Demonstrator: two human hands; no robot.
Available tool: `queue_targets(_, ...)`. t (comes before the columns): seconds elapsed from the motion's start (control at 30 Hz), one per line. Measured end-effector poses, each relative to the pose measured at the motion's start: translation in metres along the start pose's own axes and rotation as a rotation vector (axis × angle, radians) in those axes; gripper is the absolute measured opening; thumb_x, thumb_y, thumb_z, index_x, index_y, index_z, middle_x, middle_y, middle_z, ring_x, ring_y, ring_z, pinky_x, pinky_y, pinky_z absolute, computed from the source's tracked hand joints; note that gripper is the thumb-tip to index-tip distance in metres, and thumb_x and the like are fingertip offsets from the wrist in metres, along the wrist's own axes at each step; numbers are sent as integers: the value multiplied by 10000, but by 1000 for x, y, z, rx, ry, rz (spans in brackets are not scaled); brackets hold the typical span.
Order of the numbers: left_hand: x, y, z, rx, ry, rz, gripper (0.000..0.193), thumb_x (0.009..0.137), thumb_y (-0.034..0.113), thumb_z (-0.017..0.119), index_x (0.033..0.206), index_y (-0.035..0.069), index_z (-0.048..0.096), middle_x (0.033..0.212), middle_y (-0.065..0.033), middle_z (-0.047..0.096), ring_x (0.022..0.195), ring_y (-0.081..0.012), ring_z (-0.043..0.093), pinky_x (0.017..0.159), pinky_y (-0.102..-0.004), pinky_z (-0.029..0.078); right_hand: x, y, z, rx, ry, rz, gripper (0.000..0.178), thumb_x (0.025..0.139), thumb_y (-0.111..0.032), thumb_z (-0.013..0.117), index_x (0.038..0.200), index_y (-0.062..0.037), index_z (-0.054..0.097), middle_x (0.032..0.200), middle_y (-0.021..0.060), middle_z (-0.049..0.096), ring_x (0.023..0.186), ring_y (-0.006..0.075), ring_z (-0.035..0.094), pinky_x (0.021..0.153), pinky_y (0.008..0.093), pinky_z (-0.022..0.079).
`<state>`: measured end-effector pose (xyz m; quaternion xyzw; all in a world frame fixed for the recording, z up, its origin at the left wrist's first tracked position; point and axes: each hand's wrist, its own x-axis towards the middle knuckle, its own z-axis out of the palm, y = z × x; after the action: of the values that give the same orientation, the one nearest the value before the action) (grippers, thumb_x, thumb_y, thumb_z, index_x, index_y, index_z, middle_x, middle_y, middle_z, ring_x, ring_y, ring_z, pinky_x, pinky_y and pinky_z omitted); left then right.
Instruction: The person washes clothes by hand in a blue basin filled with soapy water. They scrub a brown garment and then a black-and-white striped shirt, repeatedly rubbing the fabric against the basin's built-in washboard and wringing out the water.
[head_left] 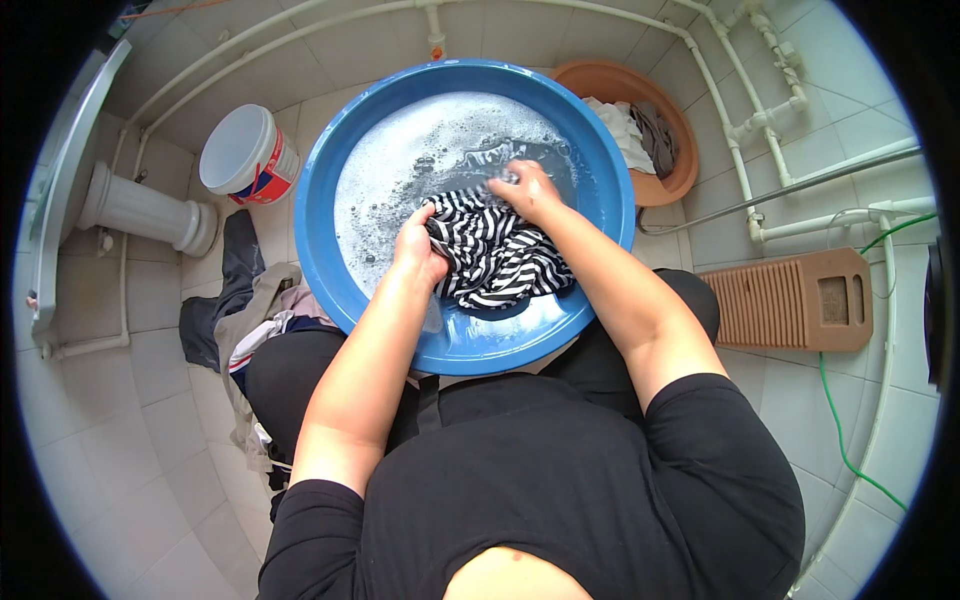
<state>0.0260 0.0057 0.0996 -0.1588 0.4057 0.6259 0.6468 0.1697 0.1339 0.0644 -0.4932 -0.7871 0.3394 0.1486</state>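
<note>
A wet, black-and-white striped garment (500, 255) lies bunched in the near half of a big blue basin (313, 215), partly over its sloping ridged side. My left hand (418, 250) grips the left edge of the cloth, thumb on top. At the upper edge of the bundle, my right hand (528, 190) has its fingers curled down on the fabric; its fingertips are slightly blurred. Foamy water (400, 160) fills the far part of the basin, with white suds mostly to the left and darker water near my right hand.
A white bucket (238, 150) stands left of the basin, above a pile of clothes (265, 310). Behind right, an orange-brown tub (683, 150) holds white and grey clothes. A brown washboard (790, 300) sits at right, near a green hose (835, 430). White pipes (735, 150) line the walls.
</note>
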Motion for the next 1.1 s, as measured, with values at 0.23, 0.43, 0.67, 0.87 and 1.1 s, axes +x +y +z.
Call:
queue_targets(0.23, 38, 7, -56, -52, -461, 188, 296, 881, 318, 379, 915, 67, 532, 809, -92, 584, 792, -250, 580, 725, -414, 487, -78, -117, 14, 244, 25, -748, 229, 695, -218, 622, 867, -87, 546, 887, 93, 570, 862, 278, 566, 711, 378, 473)
queue_targets(0.43, 11, -4, -25, -168, -591, -38, 362, 876, 410, 467, 907, 72, 593, 882, -121, 612, 828, -244, 592, 770, -393, 486, -75, -95, 13, 91, 212, -859, 144, 674, -240, 642, 686, -117, 567, 674, 62, 558, 658, 269, 580, 586, 364, 477)
queue_targets(0.67, 17, -1, -38, -1, -570, -36, 295, 902, 354, 429, 861, 103, 578, 827, -55, 612, 775, -196, 591, 700, -344, 486, -86, -117, 15, 241, 199, -674, 134, 707, -175, 588, 629, -68, 564, 626, 139, 545, 587, 324, 546, 535, 393, 445)
queue_targets(0.87, -16, -13, 8, 153, -156, 46, 291, 872, 311, 423, 861, 73, 590, 818, -65, 623, 750, -201, 609, 694, -348, 498, -52, -91, 15, 320, 178, -251, 199, 728, -258, 571, 666, -69, 576, 733, 154, 593, 695, 344, 580, 610, 402, 469)
queue_targets(1.1, 1, -21, -32, 208, -401, 484, 297, 858, 350, 449, 958, 100, 574, 893, -75, 596, 826, -182, 583, 738, -329, 478, -96, -126, 14, 166, 29, -583, 163, 702, -250, 593, 641, -99, 582, 694, 101, 597, 645, 286, 592, 575, 376, 475)
